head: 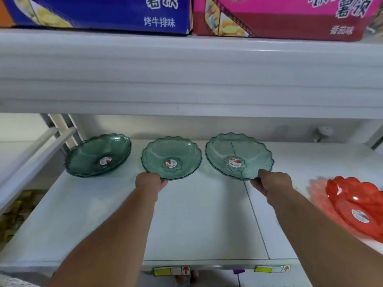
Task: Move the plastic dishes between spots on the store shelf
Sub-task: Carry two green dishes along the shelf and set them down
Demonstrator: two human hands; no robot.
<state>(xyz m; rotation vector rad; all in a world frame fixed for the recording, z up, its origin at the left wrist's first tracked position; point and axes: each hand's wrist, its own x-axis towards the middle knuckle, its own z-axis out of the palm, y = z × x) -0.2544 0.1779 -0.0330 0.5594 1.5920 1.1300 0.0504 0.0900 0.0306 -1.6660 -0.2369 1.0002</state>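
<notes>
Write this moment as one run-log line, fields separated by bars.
left hand: grips middle green dish | right hand: grips right green dish | both on shelf

View: single head camera, wide-angle
Position: in front of the white shelf (196, 220), slightly above it
Facing: forward and down, toward the shelf's back
Nearness: close, within arm's reach
Shared: none

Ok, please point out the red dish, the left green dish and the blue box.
red dish (356, 206), head view, on its inner wall.
left green dish (93, 156), head view, on its inner wall.
blue box (99, 13), head view, on its front face.
</notes>
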